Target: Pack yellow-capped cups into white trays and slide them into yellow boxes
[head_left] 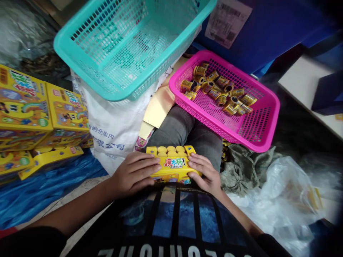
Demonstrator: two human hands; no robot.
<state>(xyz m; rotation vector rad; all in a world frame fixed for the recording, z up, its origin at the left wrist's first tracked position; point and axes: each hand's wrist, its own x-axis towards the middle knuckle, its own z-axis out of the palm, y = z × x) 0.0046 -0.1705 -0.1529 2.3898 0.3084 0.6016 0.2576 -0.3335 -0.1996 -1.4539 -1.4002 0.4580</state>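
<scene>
A yellow candy box [171,166] with a red-lettered label rests on my lap, with rows of round yellow cups standing along its far half. My left hand [134,175] grips its left end, fingers laid across the top. My right hand [205,173] holds the right end in the same way. Beyond the box, a pink plastic basket [214,121] holds several small gold-and-black cylindrical tins [218,89], all out of reach of my fingers. A stack of printed yellow boxes [66,110] lies to the left of my left hand.
A teal mesh basket [61,46] leans on a white woven sack [109,132] ahead. A blue tarp [45,185] lies at left. A grey-green cloth [241,167] and clear plastic bag [284,192] lie at right. A labelled blue crate [268,25] stands behind.
</scene>
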